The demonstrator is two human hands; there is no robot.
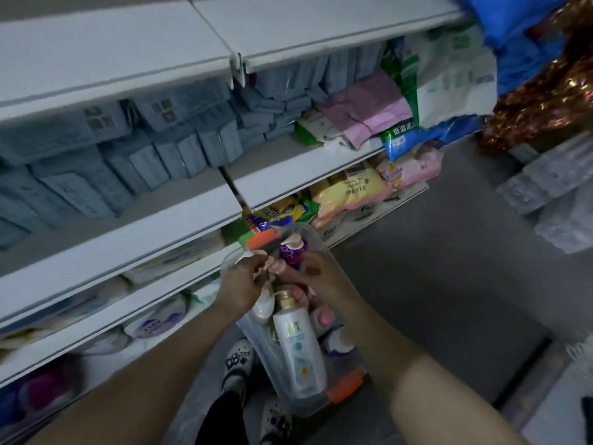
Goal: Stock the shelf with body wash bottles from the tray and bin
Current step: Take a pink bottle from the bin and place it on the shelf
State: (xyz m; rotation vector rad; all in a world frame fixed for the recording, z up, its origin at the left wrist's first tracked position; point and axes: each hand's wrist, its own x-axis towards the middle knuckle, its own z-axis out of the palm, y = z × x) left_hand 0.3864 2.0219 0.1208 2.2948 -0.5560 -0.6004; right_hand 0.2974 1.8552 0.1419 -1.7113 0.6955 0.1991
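White bottle [300,351] lies lengthwise in the bin [345,385], gold cap toward the shelf [179,220]; left hand [239,284] and right hand [316,277] pinch a pump together above it; grey floor [433,268].

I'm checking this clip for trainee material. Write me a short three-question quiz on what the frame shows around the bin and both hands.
1. True or false: the clear bin with orange latches stands on the floor in front of the shelving.
2. Which bottle lies lengthwise in the bin, cap pointing toward the hands? A) white bottle with gold collar B) purple bottle C) a green bottle
3. Fill in: the left hand and right hand are both over the ____.

Key: 1 true; 2 A; 3 bin.
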